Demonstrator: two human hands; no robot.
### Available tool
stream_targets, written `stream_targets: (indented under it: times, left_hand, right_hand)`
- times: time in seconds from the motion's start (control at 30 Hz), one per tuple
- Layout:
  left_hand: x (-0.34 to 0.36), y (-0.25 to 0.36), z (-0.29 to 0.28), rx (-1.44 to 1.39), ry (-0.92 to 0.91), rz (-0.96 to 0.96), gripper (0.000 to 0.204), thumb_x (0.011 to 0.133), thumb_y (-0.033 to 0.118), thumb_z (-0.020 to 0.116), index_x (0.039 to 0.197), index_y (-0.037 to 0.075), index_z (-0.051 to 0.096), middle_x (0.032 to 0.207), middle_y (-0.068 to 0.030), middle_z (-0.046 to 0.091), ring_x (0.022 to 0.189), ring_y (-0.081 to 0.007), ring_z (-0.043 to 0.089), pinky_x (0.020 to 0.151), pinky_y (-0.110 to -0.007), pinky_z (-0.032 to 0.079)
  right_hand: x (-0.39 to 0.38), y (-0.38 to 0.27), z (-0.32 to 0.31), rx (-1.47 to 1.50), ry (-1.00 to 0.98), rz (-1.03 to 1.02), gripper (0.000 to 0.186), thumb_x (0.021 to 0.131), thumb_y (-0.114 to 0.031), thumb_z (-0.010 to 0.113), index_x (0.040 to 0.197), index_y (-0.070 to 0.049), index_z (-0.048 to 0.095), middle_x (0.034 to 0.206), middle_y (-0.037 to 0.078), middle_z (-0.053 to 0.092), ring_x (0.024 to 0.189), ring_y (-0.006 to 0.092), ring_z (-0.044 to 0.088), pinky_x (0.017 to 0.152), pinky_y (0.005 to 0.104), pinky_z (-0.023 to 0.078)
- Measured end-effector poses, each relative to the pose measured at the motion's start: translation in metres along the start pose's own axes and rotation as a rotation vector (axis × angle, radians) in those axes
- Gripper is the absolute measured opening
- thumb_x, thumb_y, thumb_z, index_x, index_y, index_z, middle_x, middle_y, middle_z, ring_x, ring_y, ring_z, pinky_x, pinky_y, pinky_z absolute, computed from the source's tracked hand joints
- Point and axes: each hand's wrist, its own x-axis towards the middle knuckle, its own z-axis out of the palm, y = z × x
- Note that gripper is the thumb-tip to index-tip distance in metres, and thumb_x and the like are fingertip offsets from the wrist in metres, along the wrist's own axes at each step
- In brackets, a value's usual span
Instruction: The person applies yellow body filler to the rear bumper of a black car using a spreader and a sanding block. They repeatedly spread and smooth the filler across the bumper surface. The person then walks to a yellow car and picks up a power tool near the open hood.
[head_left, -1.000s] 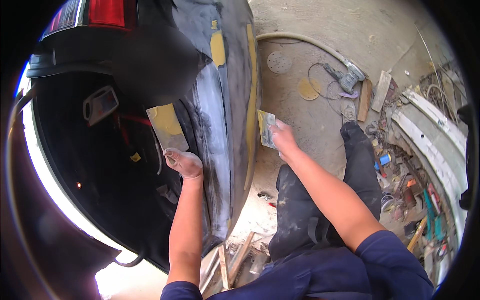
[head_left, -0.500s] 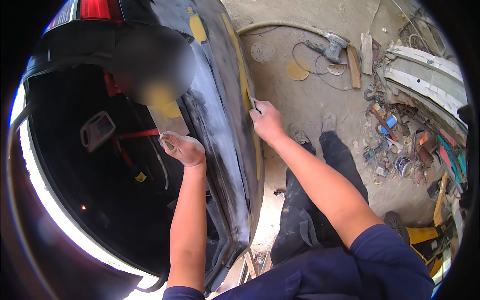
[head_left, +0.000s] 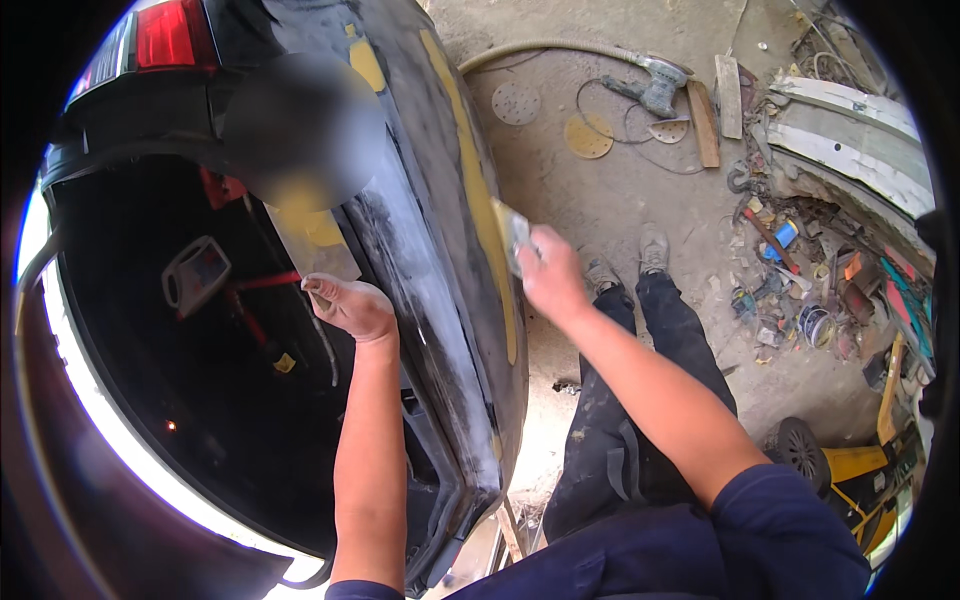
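My left hand point(head_left: 352, 308) grips a flat plate point(head_left: 322, 245) smeared with yellow paste, held above the car's dark open trunk area point(head_left: 200, 380). My right hand point(head_left: 550, 275) grips a flat spreader point(head_left: 511, 232) with yellow on its blade, at the outer side of the car's sanded grey body panel point(head_left: 425, 255). A long strip of yellow filler point(head_left: 462, 160) runs along that panel by the spreader, and a smaller yellow patch point(head_left: 367, 67) lies farther up. The panel's upper left part is hidden by a blurred area.
A sander point(head_left: 655, 88) with hose, round pads point(head_left: 588, 136) and wood pieces point(head_left: 705, 135) lie on the concrete floor point(head_left: 640, 195). A white metal panel point(head_left: 840, 155) and mixed scrap stand on the right, a yellow wheeled thing point(head_left: 855, 465) at lower right. A red taillight point(head_left: 165, 35) is at upper left.
My right hand first moved up to the panel's yellow strip, then slightly down, the spreader turning. My left hand and plate rose slightly in the picture. The view shifted, showing more floor.
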Motion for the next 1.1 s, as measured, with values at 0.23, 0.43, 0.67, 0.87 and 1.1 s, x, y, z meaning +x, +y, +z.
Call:
stream_targets:
  times: [0.23, 0.43, 0.67, 0.87, 1.1]
  left_hand:
    - [0.0, -0.002, -0.002, 0.022, -0.007, 0.049, 0.069, 0.118, 0.055, 0.036, 0.121, -0.008, 0.064, 0.118, -0.0132, 0.067, 0.108, -0.0203, 0.057, 0.104, -0.033, 0.044]
    - [-0.001, -0.002, -0.001, -0.033, -0.025, 0.01, 0.069, 0.117, 0.056, 0.037, 0.124, -0.008, 0.063, 0.122, -0.0133, 0.066, 0.111, -0.0201, 0.057, 0.104, -0.034, 0.044]
    - [-0.001, -0.004, -0.002, -0.055, -0.031, -0.022, 0.068, 0.117, 0.056, 0.038, 0.124, -0.007, 0.063, 0.122, -0.013, 0.066, 0.112, -0.0198, 0.057, 0.105, -0.033, 0.043]
    - [0.0, -0.001, -0.001, -0.036, -0.024, -0.019, 0.068, 0.117, 0.056, 0.038, 0.122, -0.007, 0.063, 0.121, -0.0134, 0.066, 0.111, -0.0198, 0.057, 0.105, -0.034, 0.043]
    - [0.001, -0.002, 0.001, -0.059, -0.02, 0.001, 0.069, 0.117, 0.057, 0.039, 0.122, -0.008, 0.063, 0.121, -0.0146, 0.067, 0.111, -0.0201, 0.056, 0.106, -0.033, 0.042]
  right_hand:
    - [0.08, 0.03, 0.028, -0.005, -0.078, 0.263, 0.034, 0.098, -0.017, 0.059, 0.125, 0.0, 0.073, 0.109, 0.027, 0.076, 0.107, 0.0437, 0.07, 0.096, 0.0481, 0.052]
    - [0.076, 0.002, 0.035, -0.033, -0.097, 0.209, 0.041, 0.099, -0.02, 0.059, 0.129, 0.004, 0.071, 0.126, 0.027, 0.072, 0.117, 0.0451, 0.068, 0.103, 0.0497, 0.052]
    - [0.032, -0.034, 0.033, -0.086, 0.01, -0.18, 0.041, 0.099, -0.018, 0.064, 0.137, -0.004, 0.069, 0.123, 0.02, 0.069, 0.114, 0.0418, 0.068, 0.1, 0.0461, 0.054]
    - [-0.007, -0.016, 0.0, 0.062, -0.073, -0.209, 0.034, 0.1, -0.014, 0.061, 0.13, 0.0, 0.072, 0.119, 0.021, 0.072, 0.113, 0.0408, 0.069, 0.1, 0.0455, 0.054]
    - [0.023, 0.055, 0.019, -0.078, -0.025, 0.116, 0.037, 0.101, -0.022, 0.059, 0.13, -0.002, 0.072, 0.127, 0.023, 0.072, 0.118, 0.045, 0.068, 0.102, 0.0496, 0.053]
